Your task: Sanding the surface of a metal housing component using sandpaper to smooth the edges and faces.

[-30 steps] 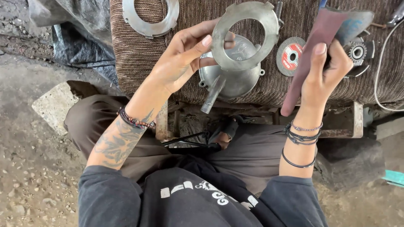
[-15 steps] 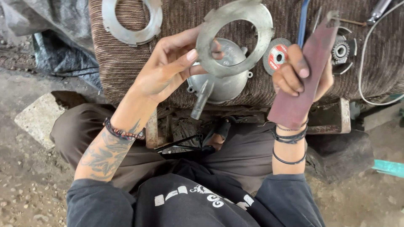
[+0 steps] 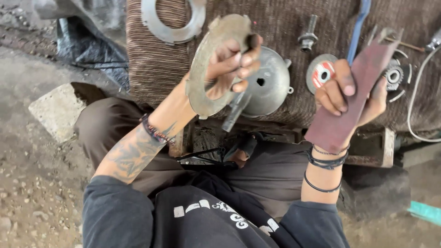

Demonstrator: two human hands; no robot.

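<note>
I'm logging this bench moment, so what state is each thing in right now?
Left hand: shut on the metal ring.
Metal ring: held up, tilted nearly edge-on.
Right hand: shut on the sandpaper strip.
Sandpaper strip: held upright, clear of the ring.
Second ring: lying flat on the striped cloth.
Domed cover: resting on the cloth.
Bolt: lying loose.

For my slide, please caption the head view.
Left hand grips a metal ring plate; right hand holds reddish sandpaper.
</note>
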